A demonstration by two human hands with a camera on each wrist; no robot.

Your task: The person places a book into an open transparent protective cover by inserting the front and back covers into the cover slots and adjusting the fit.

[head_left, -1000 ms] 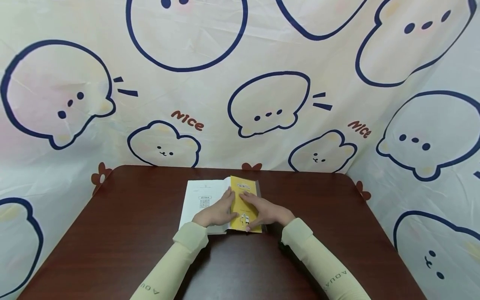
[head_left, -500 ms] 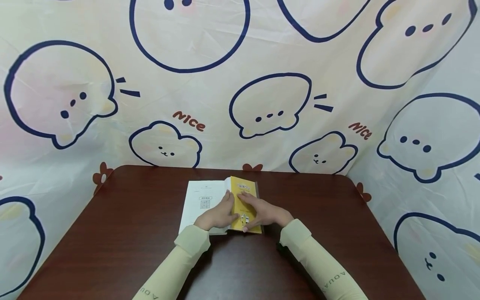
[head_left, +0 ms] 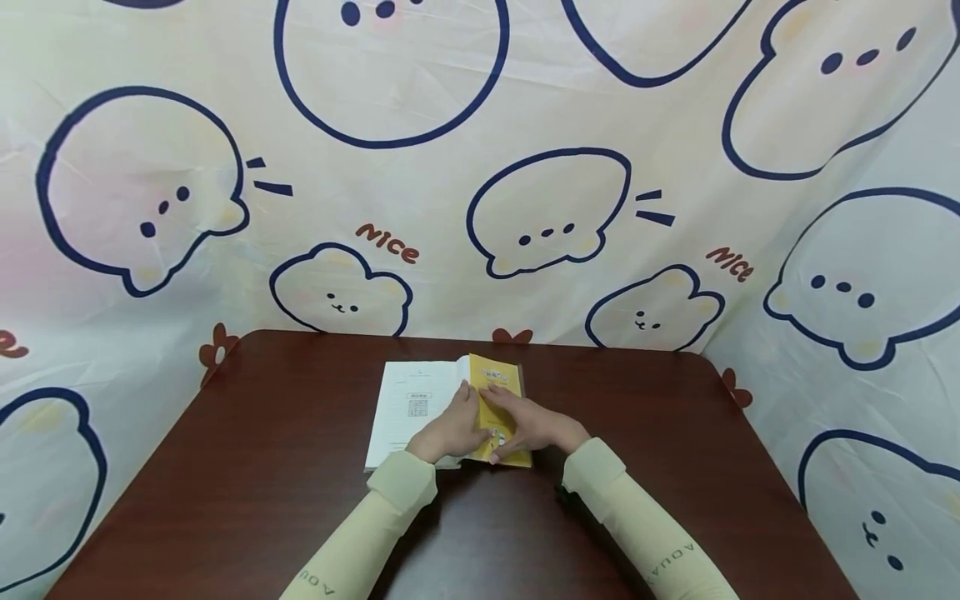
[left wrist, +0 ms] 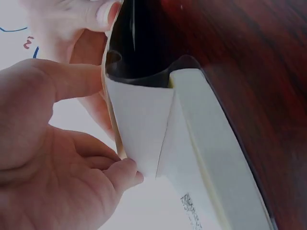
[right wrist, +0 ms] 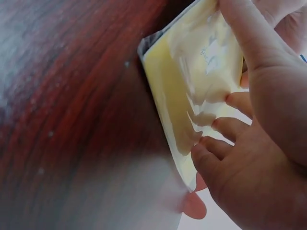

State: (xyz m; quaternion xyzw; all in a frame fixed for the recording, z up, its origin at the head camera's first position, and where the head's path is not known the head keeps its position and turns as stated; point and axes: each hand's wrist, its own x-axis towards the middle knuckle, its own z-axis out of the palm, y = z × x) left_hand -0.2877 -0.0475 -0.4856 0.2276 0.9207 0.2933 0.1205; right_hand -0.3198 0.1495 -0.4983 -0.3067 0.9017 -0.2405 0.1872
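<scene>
An open book (head_left: 397, 425) lies on the table, its white page with a square printed code on the left. Its yellow cover (head_left: 497, 373), printed with small figures and edged by clear plastic film (left wrist: 144, 79), stands on the right, partly raised from the page block (left wrist: 225, 148). My left hand (head_left: 448, 427) grips the cover's left edge; in the left wrist view its thumb (left wrist: 81, 82) and fingers reach either side of a raised white panel (left wrist: 139, 124). Loosely spread across the yellow face, my right hand (head_left: 528, 423) touches it with its fingertips (right wrist: 206, 143).
The dark brown wooden table (head_left: 247, 467) extends around the book on all sides. A curtain (head_left: 435, 283) with cartoon outlines hangs behind its back edge and along both sides. Cream sleeves (head_left: 637, 508) cover both forearms.
The head view has swung slightly left, so the scene sits further right. Relative to the book, my left hand shifts a little right and my right hand a little left.
</scene>
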